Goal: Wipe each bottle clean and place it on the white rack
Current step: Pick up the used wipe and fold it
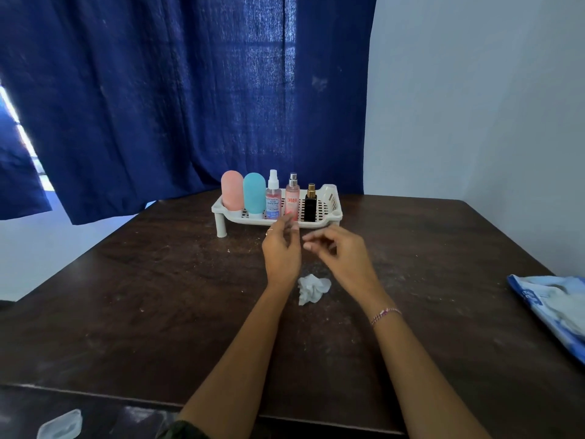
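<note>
clear lid [60, 424] below table [158, 296] near edge | crumpled tissue [313, 288] mid-table between wrists | left hand [281, 251], right hand [342, 255] raised, fingers loosely apart, empty | five bottles [273, 198] upright in white rack [332, 213], far edge | blue bag [557, 305] right edge

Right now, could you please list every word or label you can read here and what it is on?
"ENDAU", with a last letter I cannot make out: on the pink spray bottle.
Label on the clear spray bottle: too small to read.
Print on the blue-and-white packet: blurred.
</note>
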